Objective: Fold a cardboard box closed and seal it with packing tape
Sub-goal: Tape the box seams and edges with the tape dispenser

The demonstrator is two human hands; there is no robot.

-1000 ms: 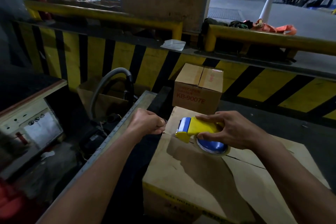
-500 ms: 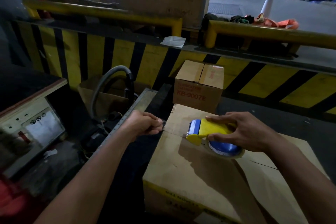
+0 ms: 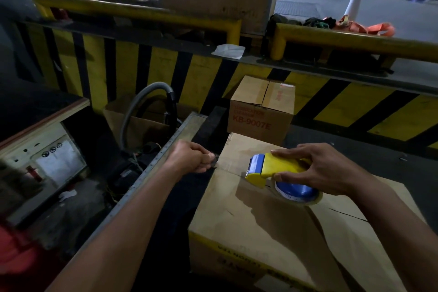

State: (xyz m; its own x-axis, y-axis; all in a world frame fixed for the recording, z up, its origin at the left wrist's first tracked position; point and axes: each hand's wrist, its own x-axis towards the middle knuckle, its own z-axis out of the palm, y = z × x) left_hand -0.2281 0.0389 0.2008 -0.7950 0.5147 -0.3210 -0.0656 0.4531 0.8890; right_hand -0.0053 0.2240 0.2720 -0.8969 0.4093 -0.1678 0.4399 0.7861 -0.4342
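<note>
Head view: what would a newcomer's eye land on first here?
The yellow-and-blue dispenser stands out, gripped by the right hand on top of the box at centre. To its left, the left hand pinches the tape end at the box's edge. Behind runs a yellow-and-black striped wall.

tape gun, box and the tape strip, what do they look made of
The tape gun looks like hard moulded plastic: smooth yellow shell, blue front, slight sheen. The box is matte brown cardboard, with creased flaps and printed sides. The tape seems to be thin clear plastic film, faintly glossy; the cardboard shows through it.
</note>
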